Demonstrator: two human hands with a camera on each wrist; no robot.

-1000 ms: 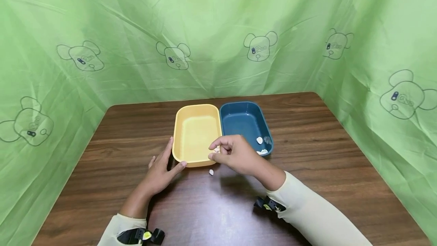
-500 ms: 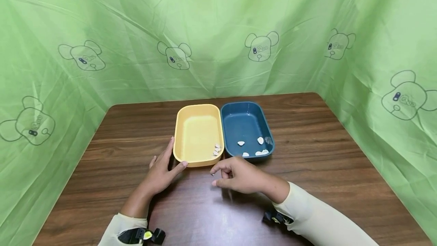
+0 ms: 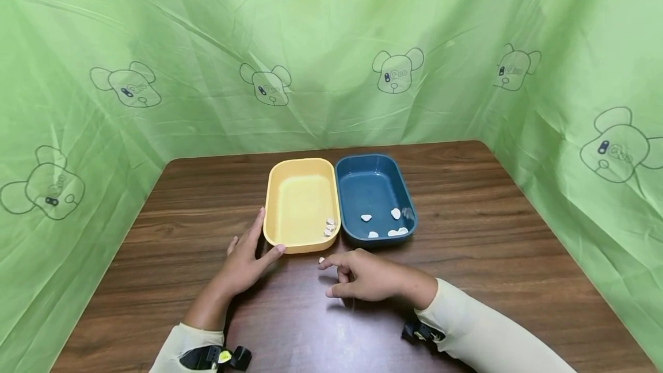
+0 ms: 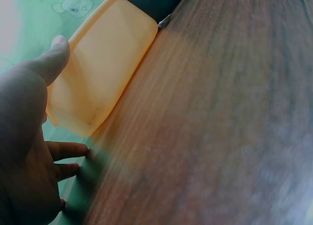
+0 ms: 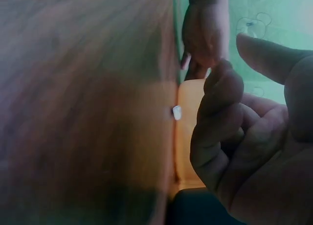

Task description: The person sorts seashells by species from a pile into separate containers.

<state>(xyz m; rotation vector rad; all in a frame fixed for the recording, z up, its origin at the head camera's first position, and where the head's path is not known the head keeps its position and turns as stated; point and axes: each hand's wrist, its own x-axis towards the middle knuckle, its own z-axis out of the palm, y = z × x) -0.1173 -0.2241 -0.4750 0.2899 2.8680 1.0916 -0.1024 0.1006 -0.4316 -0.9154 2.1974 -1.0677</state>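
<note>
My left hand (image 3: 243,263) rests at the near left corner of a yellow tray (image 3: 300,245), thumb on the rim and fingers along its outer side. In the left wrist view the thumb (image 4: 59,46) lies at the tray's edge. A small white pebble-like piece (image 3: 322,260) lies on the table just in front of this tray. Beside it is my right hand (image 3: 370,275), index fingertip right at the piece and thumb held apart. The right wrist view shows the white piece (image 5: 177,112) beyond the bent fingers, with nothing between thumb and index finger.
A dark blue tray (image 3: 370,189) stands against the yellow one's right side, with several white pieces (image 3: 396,213) inside. More small pieces (image 3: 328,227) lie in the yellow tray's near right corner. Green curtains (image 3: 331,114) surround the wooden table (image 3: 492,235).
My right hand has drawn back from over the yellow tray's near right corner to the table in front, its thumb and index finger spreading. The left hand stays in place.
</note>
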